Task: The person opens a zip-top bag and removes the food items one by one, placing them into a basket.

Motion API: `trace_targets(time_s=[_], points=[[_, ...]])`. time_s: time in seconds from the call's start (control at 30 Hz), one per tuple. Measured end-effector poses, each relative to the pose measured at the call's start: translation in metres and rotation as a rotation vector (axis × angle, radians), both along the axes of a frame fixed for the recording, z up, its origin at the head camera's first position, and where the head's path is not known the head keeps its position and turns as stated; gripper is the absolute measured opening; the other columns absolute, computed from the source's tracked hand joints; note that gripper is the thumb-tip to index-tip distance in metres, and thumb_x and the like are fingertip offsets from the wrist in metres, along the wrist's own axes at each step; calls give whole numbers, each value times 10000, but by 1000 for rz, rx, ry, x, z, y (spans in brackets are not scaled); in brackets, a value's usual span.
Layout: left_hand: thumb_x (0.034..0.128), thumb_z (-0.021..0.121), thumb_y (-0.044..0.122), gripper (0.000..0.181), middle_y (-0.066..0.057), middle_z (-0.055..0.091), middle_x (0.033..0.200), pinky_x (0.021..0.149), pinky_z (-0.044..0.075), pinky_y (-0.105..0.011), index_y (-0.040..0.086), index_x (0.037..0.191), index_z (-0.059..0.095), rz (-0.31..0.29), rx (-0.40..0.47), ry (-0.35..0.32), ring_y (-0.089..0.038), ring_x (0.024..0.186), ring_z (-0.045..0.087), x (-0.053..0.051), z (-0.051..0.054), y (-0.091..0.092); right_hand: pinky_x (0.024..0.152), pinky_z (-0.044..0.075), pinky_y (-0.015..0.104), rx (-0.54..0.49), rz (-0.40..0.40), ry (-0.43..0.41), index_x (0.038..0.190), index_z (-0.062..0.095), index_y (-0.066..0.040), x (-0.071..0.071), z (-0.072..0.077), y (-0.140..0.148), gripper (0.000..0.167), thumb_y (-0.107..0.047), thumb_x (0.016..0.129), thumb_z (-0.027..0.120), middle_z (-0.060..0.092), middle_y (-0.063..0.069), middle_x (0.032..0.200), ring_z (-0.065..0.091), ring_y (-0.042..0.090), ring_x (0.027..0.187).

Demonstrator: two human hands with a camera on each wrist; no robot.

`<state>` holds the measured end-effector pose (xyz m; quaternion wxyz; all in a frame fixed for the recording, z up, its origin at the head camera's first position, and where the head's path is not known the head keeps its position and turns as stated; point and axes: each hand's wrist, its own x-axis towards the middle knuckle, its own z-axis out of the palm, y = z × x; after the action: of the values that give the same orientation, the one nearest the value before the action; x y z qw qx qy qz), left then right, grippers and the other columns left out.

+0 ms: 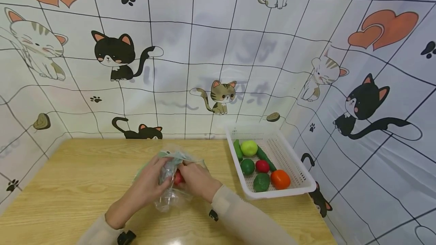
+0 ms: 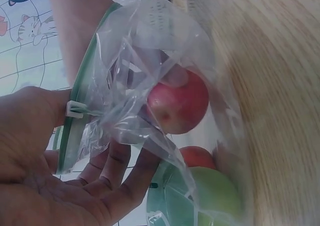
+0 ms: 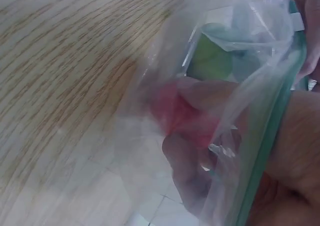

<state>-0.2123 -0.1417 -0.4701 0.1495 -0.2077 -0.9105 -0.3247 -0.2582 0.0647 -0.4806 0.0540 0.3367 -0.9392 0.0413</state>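
A clear zip bag [image 1: 167, 201] with a green zip strip [image 2: 82, 81] and a white slider [image 2: 76, 109] lies on the table between both hands. My left hand [image 1: 150, 180] holds the bag at its mouth, thumb by the strip and fingers curled against the plastic. Reaching inside through the mouth, my right hand [image 1: 197, 179] pinches a red apple [image 2: 182, 106] between thumb and fingers. Deeper in the bag, the left wrist view shows another red round item [image 2: 197, 157] and a light green round fruit [image 2: 215, 191], both partly hidden.
At the right stands a white perforated basket [image 1: 282, 193]. It holds an orange-red tomato [image 1: 280, 179], a small red fruit [image 1: 262, 166], a yellow-green fruit [image 1: 249, 148] and several green vegetables. A cat-patterned curtain [image 1: 177, 48] borders the wooden table [image 1: 85, 177] behind and beside it.
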Motion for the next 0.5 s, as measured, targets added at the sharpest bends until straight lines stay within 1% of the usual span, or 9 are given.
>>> trace_targets(time_s=[0.07, 0.1, 0.17, 0.27, 0.33, 0.5], points=[[970, 874, 27, 589, -145, 731, 1354, 855, 598, -384, 25, 1531, 693, 4, 5, -18, -204, 1075, 672, 1, -1, 0, 1038, 686, 341, -5, 17, 13, 1445, 751, -153, 2, 2, 1, 524, -396, 1019, 935, 826, 13, 1362, 829, 184, 1207], [972, 874, 25, 596, -150, 730, 1357, 844, 588, -369, 21, 1539, 690, 6, 8, -25, -200, 1061, 663, 1, -2, 0, 1067, 677, 337, -12, 23, 17, 1418, 769, -157, 3, 3, 2, 496, -386, 1014, 942, 833, 8, 1357, 826, 176, 1224], [970, 880, 22, 614, -158, 730, 1358, 819, 572, -348, 10, 1551, 685, 6, 11, -25, -191, 1032, 645, 1, -1, 0, 1081, 671, 323, -22, 27, 29, 1376, 797, -161, 5, 7, 3, 456, -373, 1004, 954, 846, 0, 1338, 820, 164, 1235], [966, 881, 19, 627, -153, 728, 1344, 792, 551, -324, -1, 1560, 681, 10, 8, -21, -164, 987, 610, 1, -1, 0, 1055, 669, 270, -22, 31, 34, 1363, 810, -139, 11, 16, 4, 454, -360, 997, 962, 851, 11, 1304, 814, 144, 1211], [963, 879, 10, 640, -147, 727, 1333, 766, 521, -301, -12, 1569, 677, 17, 7, -19, -140, 940, 567, 1, -1, -1, 1031, 665, 238, -22, 38, 36, 1378, 802, -117, 15, 21, 6, 482, -344, 988, 973, 843, 24, 1297, 803, 134, 1195], [961, 874, 0, 650, -118, 713, 1234, 698, 469, -252, -37, 1577, 670, 23, 10, -21, -73, 836, 469, 0, -3, -2, 1027, 659, 210, -61, 24, -5, 1462, 752, -71, 26, 35, 13, 577, -288, 979, 981, 805, 55, 1362, 784, 130, 1227]])
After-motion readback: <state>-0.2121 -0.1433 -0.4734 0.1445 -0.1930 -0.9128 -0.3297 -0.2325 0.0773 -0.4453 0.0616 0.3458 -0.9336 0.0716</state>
